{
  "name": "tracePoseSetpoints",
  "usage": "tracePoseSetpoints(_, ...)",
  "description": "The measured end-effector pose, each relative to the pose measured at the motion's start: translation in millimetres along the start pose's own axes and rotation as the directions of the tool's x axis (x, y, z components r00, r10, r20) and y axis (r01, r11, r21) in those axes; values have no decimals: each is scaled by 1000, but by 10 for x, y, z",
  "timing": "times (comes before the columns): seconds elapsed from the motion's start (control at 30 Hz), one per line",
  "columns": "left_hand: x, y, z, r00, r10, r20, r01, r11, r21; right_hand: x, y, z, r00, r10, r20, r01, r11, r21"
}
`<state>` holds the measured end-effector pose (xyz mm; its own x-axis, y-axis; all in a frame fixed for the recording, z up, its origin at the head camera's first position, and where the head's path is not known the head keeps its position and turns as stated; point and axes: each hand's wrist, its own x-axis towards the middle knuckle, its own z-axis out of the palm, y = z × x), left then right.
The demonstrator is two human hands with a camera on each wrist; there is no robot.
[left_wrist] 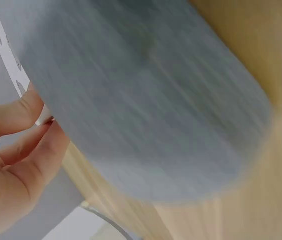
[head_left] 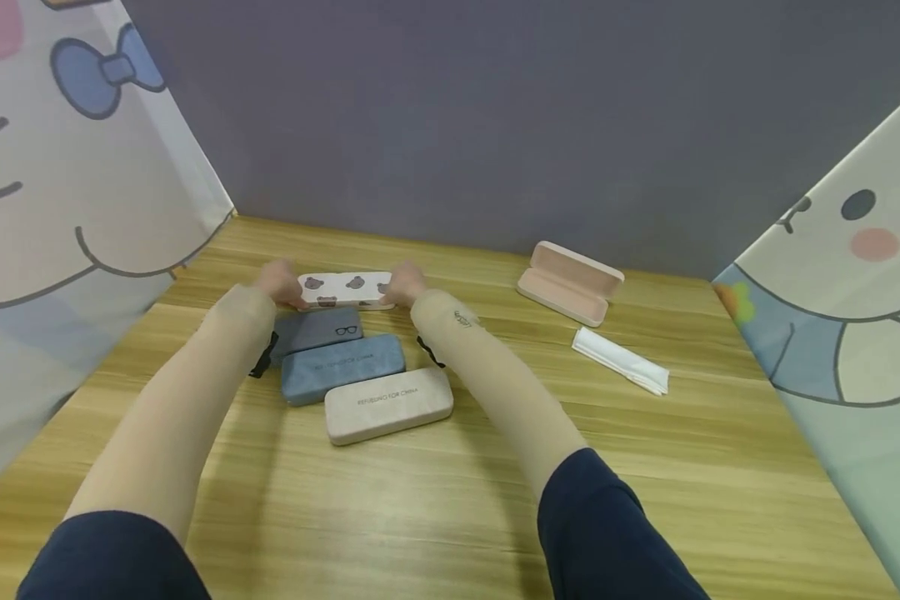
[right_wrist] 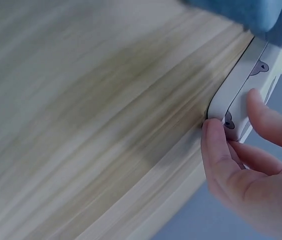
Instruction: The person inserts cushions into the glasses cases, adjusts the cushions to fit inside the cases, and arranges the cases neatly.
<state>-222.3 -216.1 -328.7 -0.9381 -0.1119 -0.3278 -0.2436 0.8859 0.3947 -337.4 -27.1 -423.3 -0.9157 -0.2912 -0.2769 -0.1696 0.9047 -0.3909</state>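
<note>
A white glasses case [head_left: 345, 285] with brown bear heads lies at the back left of the table, its lid down. My left hand [head_left: 280, 281] pinches its left end; in the left wrist view, thumb and fingers close on a white corner. At the other end my right hand [head_left: 405, 284] grips the case, thumb on top and fingers around the end in the right wrist view. Just in front lie a dark grey glasses case [head_left: 318, 327], a blue glasses case [head_left: 342, 367] and a beige glasses case [head_left: 390, 404], stepped toward the right.
An open pink glasses case [head_left: 566, 287] stands at the back right. Nearer lies a folded white cloth [head_left: 620, 360]. A grey wall [head_left: 450, 125] rises behind the wooden table [head_left: 495, 508], with cartoon-printed panels at both sides.
</note>
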Motion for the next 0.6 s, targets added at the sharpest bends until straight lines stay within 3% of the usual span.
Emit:
tracePoseSetpoints(0.07, -36, -81, -27, 1000, -11, -8, 11, 1000, -25, 93, -10, 98, 999, -44, -30, 45, 999, 10)
tracePoseSetpoints(0.1, -49, -119, -39, 1000, -12, -12, 12, 1000, -11, 22, -71, 76, 998, -47, -29, 48, 998, 31)
tracePoseSetpoints(0.2, -69, -150, -27, 999, -33, -5, 33, 999, -1, -400, -242, -135, 1000, -10, 13, 8, 994, 108)
tracePoseSetpoints(0.33, -90, -141, -16, 999, -49, 1, 49, 999, -8, -808, -395, -346, 1000, 26, 2, -26, 992, 124)
tracePoseSetpoints(0.47, -117, -131, -33, 999, -47, -9, 47, 999, -6, -921, -429, -397, 1000, 0, -4, 0, 991, 136)
tracePoseSetpoints(0.6, -167, -109, -46, 999, -53, -1, 53, 998, 16, -910, -434, -386, 999, -28, 26, 23, 986, 166)
